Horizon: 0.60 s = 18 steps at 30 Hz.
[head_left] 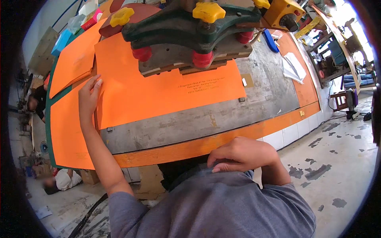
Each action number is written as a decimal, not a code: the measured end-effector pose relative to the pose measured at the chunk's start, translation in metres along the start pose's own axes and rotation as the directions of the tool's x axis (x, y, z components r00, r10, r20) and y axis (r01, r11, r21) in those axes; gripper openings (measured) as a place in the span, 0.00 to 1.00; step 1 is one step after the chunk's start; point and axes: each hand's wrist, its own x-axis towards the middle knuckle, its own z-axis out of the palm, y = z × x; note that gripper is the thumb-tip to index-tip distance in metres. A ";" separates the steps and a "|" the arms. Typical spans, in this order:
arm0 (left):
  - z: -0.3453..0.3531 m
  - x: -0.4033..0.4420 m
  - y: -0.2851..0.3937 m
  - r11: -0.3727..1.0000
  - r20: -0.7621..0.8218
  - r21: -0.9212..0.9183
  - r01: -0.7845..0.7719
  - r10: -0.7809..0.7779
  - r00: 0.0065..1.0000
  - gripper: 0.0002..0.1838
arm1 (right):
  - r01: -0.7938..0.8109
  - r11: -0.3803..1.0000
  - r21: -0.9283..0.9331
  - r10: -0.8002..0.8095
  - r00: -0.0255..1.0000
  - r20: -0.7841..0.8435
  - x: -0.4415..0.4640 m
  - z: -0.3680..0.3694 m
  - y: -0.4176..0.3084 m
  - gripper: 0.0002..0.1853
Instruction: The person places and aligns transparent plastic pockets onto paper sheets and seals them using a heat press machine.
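A large orange printed sheet (139, 91) lies on the grey metal press bed (178, 133), with small lines of printed text near its right end. Its upper part runs beneath the dark green press head (190, 29). My left hand (90, 95) rests at the sheet's left edge, fingers stretched out and touching it. Close to my shirt and the bed's front edge is my right hand (246, 154), its fingers curled in and nothing visible in them. More orange sheets (71, 127) lie left of my left hand, beside another orange stack (77, 59).
Yellow star knobs (208, 12) and red rubber feet (202, 58) are on the press head. An orange wooden edge (206, 144) borders the bed in front. White paper scraps (293, 67) and a blue object (271, 41) lie at the right. Other people are in the background.
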 end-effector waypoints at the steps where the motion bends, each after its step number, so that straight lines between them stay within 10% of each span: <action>1: 0.001 -0.001 0.002 1.000 -0.002 0.001 0.008 -0.008 1.000 0.26 | 0.000 1.000 0.002 0.000 1.000 0.002 0.000 0.000 0.000 0.13; 18: 0.002 0.006 -0.028 0.997 -0.113 -0.027 -0.078 0.074 0.991 0.21 | -0.091 0.994 0.056 0.089 0.995 0.040 0.003 -0.003 -0.006 0.15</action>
